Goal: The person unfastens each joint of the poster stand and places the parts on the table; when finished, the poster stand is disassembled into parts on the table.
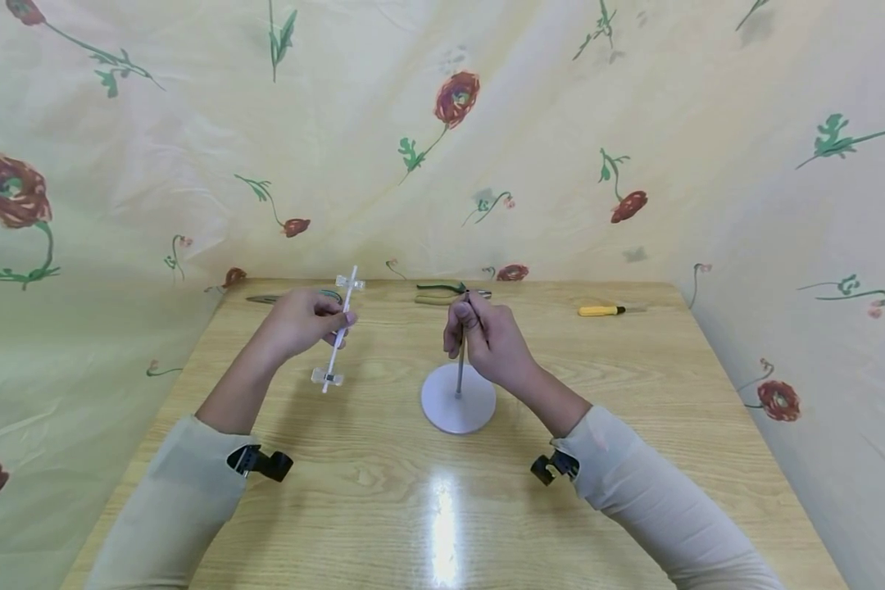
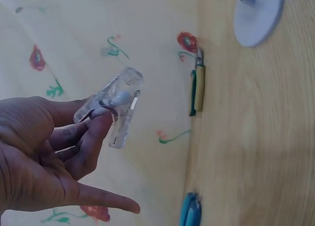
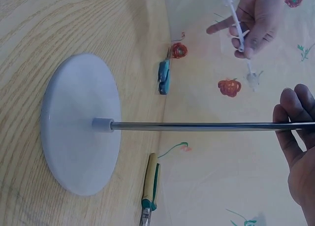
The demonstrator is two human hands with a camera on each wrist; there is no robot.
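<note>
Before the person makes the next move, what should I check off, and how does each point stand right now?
1. White rod held: ok; the left hand pinches it.
2. Clear clips on the rod: ok; one near each end.
3. Metal pole steadied: ok; the right hand holds it.
4. White round base flat on the table: ok.
5. Pole tight in the base's collar: cannot tell; it stands in it, but tightness does not show.
6. A hand free for the pliers or screwdriver: not ok; both hands are occupied.
</note>
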